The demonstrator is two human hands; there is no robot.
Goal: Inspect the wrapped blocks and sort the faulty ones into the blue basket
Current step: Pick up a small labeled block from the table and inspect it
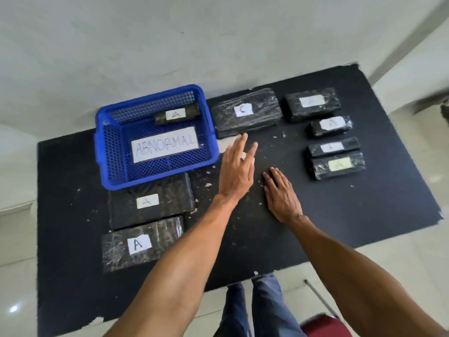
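A blue basket (211,132) with an "ABNORMAL" paper label stands at the back left of the black table; one wrapped block marked A (176,115) lies inside it. A large wrapped block marked C (246,113) lies just right of the basket. My left hand (238,169) hovers open, fingers spread, just in front of the C block and holding nothing. My right hand (281,195) rests flat and empty on the table. Two large A blocks (150,200) (143,243) lie front left. Several smaller A blocks (336,164) sit at the right.
The black table top (340,215) is strewn with white crumbs. Its front edge is near my legs, and a red seat (320,327) stands below at the right. A white wall runs behind the table.
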